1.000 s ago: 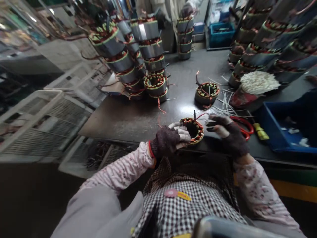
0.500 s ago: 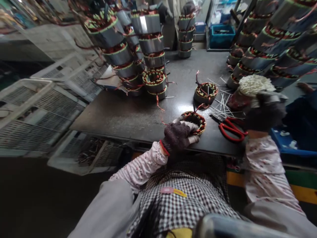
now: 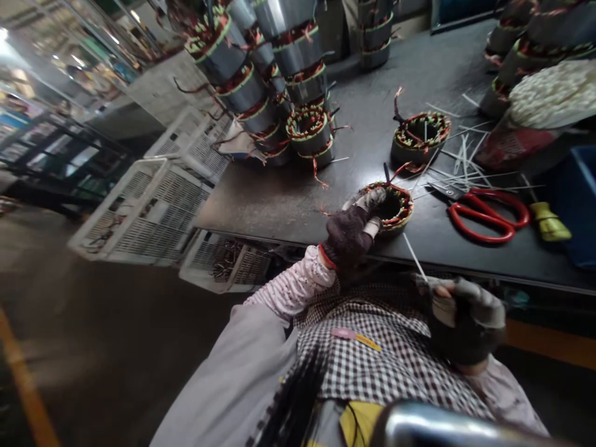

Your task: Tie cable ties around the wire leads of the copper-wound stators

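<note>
In gloves with bare fingertips, my left hand (image 3: 352, 231) grips the near-left rim of a wound motor stator (image 3: 403, 214) at the table's front edge. Some of its fingers reach into the bore, and copper leads stick up from the far side. Just off the edge, to the right, my right hand (image 3: 468, 320) pinches a thin white cable tie (image 3: 414, 256), whose free end points up toward the stator. Behind stands a second stator (image 3: 416, 152), with a white tie upright in it. Red-handled scissors (image 3: 487, 214) lie to the right, beside scattered white ties (image 3: 463, 158).
Tall stacks of stators (image 3: 310, 133) rise at the back left, with more stacks (image 3: 535, 62) at the back right. A bag of white ties (image 3: 552, 93), a yellow-handled tool (image 3: 550, 221) and a blue bin (image 3: 580, 198) are at right. White crates (image 3: 158, 205) stand left of the table.
My right hand has come from the bag of ties down to the front edge, now with a tie in it. My left hand stays on the stator. The view has shifted.
</note>
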A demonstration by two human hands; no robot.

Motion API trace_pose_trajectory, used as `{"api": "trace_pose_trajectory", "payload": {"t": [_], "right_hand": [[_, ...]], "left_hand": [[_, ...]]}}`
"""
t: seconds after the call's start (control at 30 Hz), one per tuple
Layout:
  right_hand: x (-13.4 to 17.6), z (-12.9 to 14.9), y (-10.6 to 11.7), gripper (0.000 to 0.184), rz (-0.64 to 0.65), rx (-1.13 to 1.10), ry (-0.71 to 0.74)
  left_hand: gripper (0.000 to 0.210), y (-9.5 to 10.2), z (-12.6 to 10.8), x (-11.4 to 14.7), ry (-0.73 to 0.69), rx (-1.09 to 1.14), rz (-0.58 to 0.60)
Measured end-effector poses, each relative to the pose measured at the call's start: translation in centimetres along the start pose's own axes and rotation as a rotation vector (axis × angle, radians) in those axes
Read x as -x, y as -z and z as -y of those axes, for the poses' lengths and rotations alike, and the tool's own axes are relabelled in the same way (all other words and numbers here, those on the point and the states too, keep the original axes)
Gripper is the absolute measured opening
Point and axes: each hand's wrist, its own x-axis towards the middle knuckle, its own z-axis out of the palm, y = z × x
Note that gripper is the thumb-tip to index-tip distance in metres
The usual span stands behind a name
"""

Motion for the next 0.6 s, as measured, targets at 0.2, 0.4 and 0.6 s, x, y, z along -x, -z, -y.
{"api": "trace_pose_trajectory", "payload": {"t": [0.2, 0.4, 0.6], "right_hand": [[-3.5, 3.2, -3.4, 0.018, 0.043, -0.081, 0.124], [-6.5, 3.4, -4.3, 0.024, 0.100, -0.382, 0.027], [-7.3, 1.4, -4.3, 0.022, 0.254, -0.368, -0.041]], "left_hand": [[0.043, -0.3, -0.9, -0.6, 0.134, -0.023, -0.021], [0.035, -0.8, -1.5, -0.7, 0.214, 0.258, -0.014], [0.036, -0.8, -1.7, -0.8, 0.162, 0.041, -0.048]]}}
